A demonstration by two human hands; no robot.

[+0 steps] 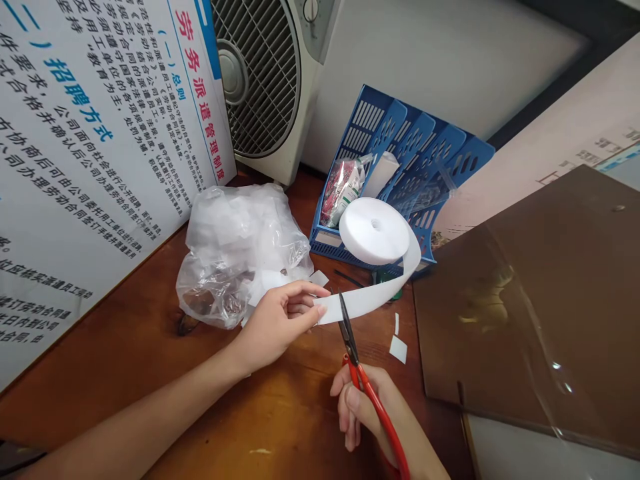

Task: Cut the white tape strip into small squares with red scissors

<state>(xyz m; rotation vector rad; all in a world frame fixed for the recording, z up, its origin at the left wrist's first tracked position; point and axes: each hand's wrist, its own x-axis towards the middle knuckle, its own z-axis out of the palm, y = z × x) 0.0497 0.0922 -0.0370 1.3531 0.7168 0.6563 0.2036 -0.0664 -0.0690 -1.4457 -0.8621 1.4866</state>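
Note:
My left hand [277, 320] pinches the free end of a white strip [370, 299] between thumb and fingers. The strip curves back to the right and up to its white roll [375, 230], which rests at the front of the blue file rack. My right hand [367, 407] is closed round the red handles of a pair of scissors [351, 343]. The dark blades lie across the strip, close to my left fingertips. Small cut white pieces [399, 349] lie on the wooden table to the right, and another piece [319, 278] is behind my left hand.
A clear plastic bag [240, 240] with white contents sits left of the roll. The blue file rack [430, 143] holds a red packet [344, 190]. A fan [260, 73] and a printed board [110, 147] stand behind; a brown panel [540, 300] is at right.

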